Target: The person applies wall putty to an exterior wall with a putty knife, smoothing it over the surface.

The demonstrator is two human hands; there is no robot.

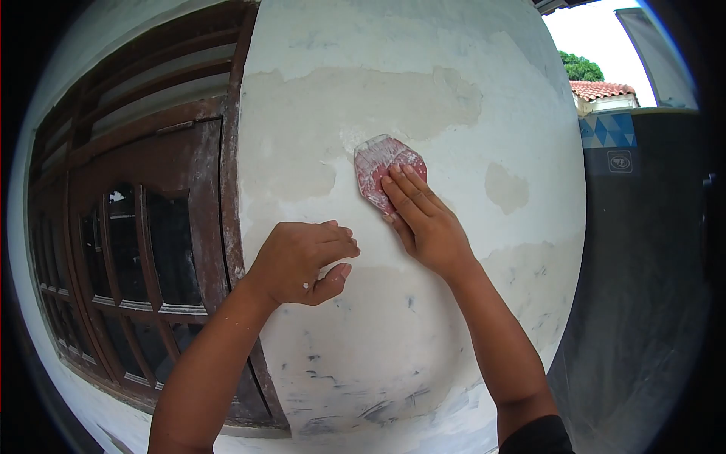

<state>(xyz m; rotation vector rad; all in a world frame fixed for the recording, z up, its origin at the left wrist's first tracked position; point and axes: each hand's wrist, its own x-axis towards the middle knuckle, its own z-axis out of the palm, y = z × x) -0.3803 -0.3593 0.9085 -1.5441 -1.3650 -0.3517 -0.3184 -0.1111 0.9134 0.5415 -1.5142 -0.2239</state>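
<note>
Against a white wall (408,318) with beige patches, my right hand (425,216) presses a reddish, many-sided flat pad (374,163) smeared with white. Its fingers lie over the pad's lower right part, and the thumb is at the lower edge. My left hand (310,261) hovers in front of the wall, lower and to the left of the pad. Its fingers are curled and the thumb is apart from them, with nothing between. A small white speck sits near the base of that thumb.
A brown wooden door (136,250) with glass panes and a frame stands on the left. On the right is a dark panel (643,287) with a blue patterned strip (609,130). Beyond it are a tiled roof (601,90) and a green tree (581,66).
</note>
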